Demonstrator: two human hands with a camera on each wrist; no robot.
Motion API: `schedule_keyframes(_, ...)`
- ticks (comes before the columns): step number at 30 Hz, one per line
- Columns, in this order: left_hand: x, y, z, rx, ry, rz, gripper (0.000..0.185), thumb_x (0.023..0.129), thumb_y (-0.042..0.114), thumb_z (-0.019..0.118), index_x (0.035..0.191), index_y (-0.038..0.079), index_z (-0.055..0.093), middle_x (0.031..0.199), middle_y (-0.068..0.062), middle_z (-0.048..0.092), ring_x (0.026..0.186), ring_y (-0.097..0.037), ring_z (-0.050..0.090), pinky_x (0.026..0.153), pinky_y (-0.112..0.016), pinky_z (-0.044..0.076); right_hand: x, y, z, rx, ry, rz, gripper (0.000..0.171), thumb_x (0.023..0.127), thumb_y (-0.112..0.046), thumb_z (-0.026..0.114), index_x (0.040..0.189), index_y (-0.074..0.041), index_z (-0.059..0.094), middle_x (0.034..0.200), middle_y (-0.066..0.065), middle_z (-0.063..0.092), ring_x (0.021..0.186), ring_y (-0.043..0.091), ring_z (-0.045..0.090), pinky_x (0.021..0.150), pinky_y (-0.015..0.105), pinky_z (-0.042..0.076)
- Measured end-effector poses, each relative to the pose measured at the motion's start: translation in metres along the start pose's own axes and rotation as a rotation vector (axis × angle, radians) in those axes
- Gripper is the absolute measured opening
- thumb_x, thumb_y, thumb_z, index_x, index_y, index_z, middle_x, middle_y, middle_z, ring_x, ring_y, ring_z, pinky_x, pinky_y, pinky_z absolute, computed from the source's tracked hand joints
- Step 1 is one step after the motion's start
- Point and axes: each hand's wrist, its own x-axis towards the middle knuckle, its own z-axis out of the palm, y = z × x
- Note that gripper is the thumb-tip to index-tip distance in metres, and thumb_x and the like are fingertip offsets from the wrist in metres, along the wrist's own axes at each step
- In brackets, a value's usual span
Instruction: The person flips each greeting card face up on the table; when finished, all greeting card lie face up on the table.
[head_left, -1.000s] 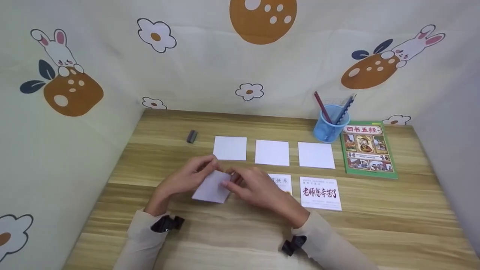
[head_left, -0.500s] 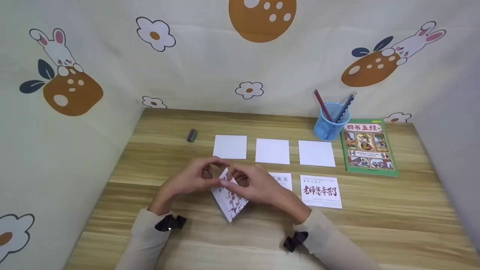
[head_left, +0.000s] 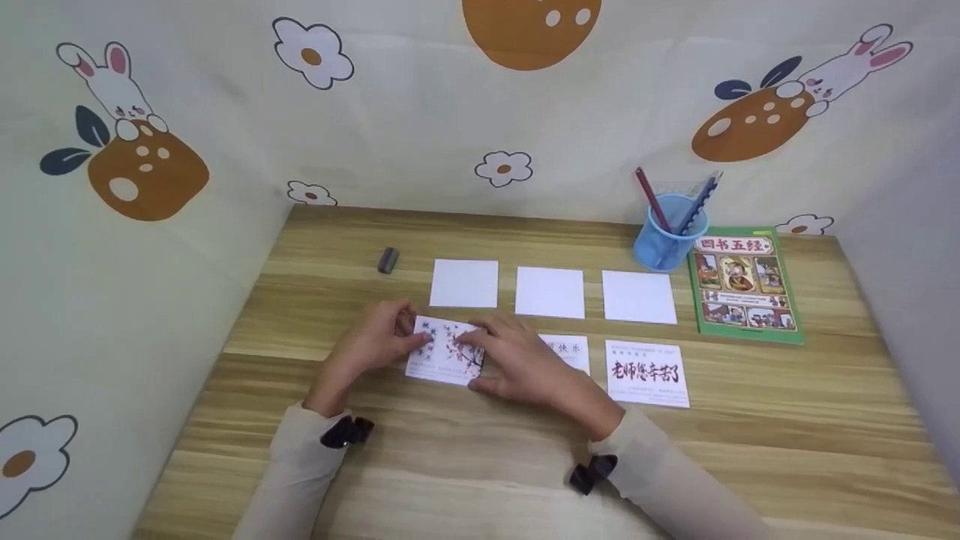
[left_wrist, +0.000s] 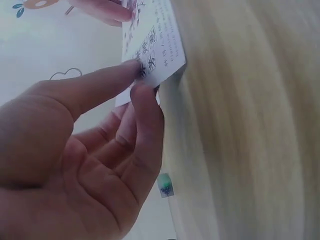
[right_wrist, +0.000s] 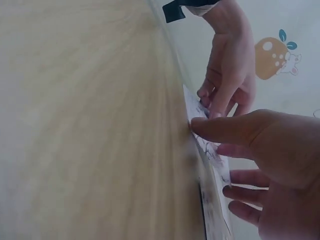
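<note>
A blossom-printed card [head_left: 444,352] lies printed side up on the wooden table [head_left: 750,450], in the front row of cards toward the left edge. The left hand [head_left: 375,346] pinches its left end between thumb and fingers [left_wrist: 145,107]. The right hand [head_left: 517,364] rests on its right end, fingers nearly straight. Behind it lie three blank white cards [head_left: 550,292]; to its right, a calligraphy card [head_left: 646,373].

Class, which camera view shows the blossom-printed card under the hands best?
The head view: the blossom-printed card lies flat on the table, print up, between both hands. The left wrist view shows only one printed corner at the left hand. The right wrist view shows it edge-on by the right hand.
</note>
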Motion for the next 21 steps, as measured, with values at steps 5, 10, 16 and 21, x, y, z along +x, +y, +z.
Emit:
schedule_keyframes(5, 0.001, 0.004, 0.002, 0.027, -0.021, -0.092, 0.029, 0.093, 0.014, 0.086, 0.114, 0.007, 0.067, 0.102, -0.01, 0.075, 0.088, -0.021, 0.07, 0.077, -0.035, 0.061, -0.001, 0.001, 0.0, -0.044, -0.068, 0.061, 0.067, 0.093, -0.045, 0.083, 0.151, -0.017, 0.063, 0.165, 0.013, 0.051, 0.155, 0.037, 0.044, 0.128, 0.063, 0.033)
schedule_keyframes(10, 0.001, 0.006, 0.003, 0.038, -0.01, -0.102, 0.04, 0.091, 0.01, 0.087, 0.125, 0.005, 0.067, 0.109, -0.012, 0.076, 0.097, -0.024, 0.072, 0.085, -0.039, 0.063, -0.001, 0.004, -0.002, -0.048, -0.108, 0.07, 0.065, 0.096, -0.045, 0.08, 0.153, -0.017, 0.062, 0.167, 0.012, 0.05, 0.156, 0.036, 0.042, 0.127, 0.063, 0.033)
schedule_keyframes(16, 0.0, 0.023, 0.004, 0.041, 0.056, -0.043, 0.034, 0.096, 0.014, 0.082, 0.126, 0.005, 0.07, 0.109, -0.012, 0.076, 0.097, -0.023, 0.073, 0.087, -0.041, 0.064, -0.002, 0.009, -0.006, 0.008, -0.069, 0.012, 0.068, 0.099, -0.045, 0.077, 0.156, -0.014, 0.057, 0.163, 0.014, 0.053, 0.153, 0.037, 0.046, 0.127, 0.061, 0.033)
schedule_keyframes(21, 0.01, 0.05, 0.021, 0.014, 0.087, 0.1, 0.027, 0.098, 0.014, 0.08, 0.121, 0.003, 0.071, 0.104, -0.011, 0.079, 0.092, -0.021, 0.075, 0.083, -0.037, 0.066, -0.019, 0.025, -0.024, 0.072, 0.015, 0.043, 0.065, 0.101, -0.045, 0.076, 0.156, -0.016, 0.057, 0.162, 0.013, 0.054, 0.153, 0.033, 0.048, 0.127, 0.061, 0.037)
